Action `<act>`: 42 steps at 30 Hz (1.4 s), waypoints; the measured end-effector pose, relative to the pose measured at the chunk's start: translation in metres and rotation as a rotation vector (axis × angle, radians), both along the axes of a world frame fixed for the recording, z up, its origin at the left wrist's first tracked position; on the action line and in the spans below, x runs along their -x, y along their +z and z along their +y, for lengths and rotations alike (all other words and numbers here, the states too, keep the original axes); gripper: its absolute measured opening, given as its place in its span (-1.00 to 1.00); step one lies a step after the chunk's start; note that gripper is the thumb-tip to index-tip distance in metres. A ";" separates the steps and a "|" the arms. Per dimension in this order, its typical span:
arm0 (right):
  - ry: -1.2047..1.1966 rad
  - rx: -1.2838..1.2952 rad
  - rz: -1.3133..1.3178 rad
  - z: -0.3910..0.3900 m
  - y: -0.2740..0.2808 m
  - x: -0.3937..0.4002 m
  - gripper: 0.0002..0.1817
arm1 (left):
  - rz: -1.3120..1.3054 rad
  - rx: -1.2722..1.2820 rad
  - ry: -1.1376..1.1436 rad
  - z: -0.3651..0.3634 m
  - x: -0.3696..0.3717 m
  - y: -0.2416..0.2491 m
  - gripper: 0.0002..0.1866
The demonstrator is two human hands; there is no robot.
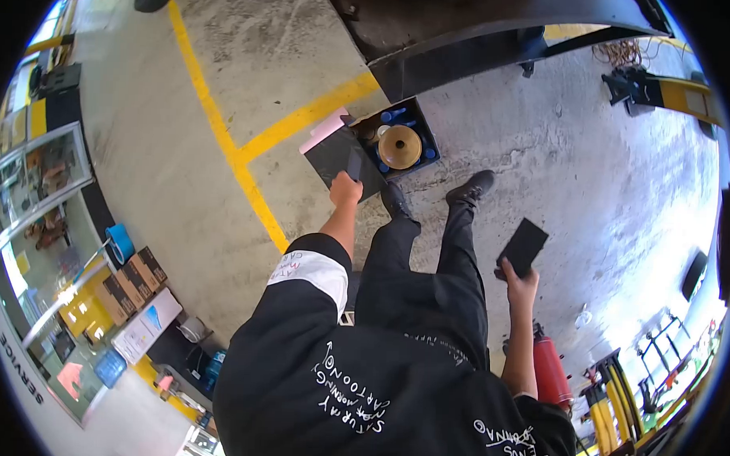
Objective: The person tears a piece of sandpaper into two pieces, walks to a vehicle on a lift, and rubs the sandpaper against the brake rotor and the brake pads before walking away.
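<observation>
the right hand (pixel 519 280) pinches a black slab (pixel 527 243) by one end, out to the side; a loose grip could drop it on the concrete floor (pixel 403 64). the left hand (pixel 346 189) grips a dark piece (pixel 354 163) over a black panel (pixel 326 156) beside the box (pixel 435 156); a careless swing could knock the blue bottles (pixel 394 115). yellow lines (pixel 233 143) cross the floor; a red cylinder (pixel 550 367) stands at the right.

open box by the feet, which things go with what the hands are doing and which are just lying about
In use, it seems:
black slab in right hand
dark flat piece in left hand
open box

Lying about:
cartons
blue water jug
red cylinder
</observation>
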State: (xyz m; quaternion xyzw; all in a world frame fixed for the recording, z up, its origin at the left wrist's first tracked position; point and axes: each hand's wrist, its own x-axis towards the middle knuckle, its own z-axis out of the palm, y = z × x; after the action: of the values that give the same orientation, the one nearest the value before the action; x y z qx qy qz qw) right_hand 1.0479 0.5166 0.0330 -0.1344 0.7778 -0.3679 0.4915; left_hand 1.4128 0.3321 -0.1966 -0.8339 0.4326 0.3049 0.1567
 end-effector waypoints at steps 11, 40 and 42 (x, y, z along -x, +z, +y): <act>-0.128 -0.134 0.003 0.050 -0.049 -0.021 -0.81 | 0.067 -0.104 -0.218 -0.051 0.004 -0.048 -0.48; -0.451 0.369 -0.348 -0.121 0.139 0.460 -0.27 | 1.611 -0.088 -0.359 -0.097 0.693 0.325 -0.71; -0.428 0.355 -0.365 -0.155 0.159 0.493 -0.28 | 1.592 -0.021 -0.348 -0.122 0.735 0.330 -0.70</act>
State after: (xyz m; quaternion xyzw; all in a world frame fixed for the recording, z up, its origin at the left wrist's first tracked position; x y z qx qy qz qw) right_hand 0.5550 0.3619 0.1923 0.0166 0.6114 -0.6107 0.5029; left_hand 0.6776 0.2101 0.1330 -0.2865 0.5349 0.7815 -0.1449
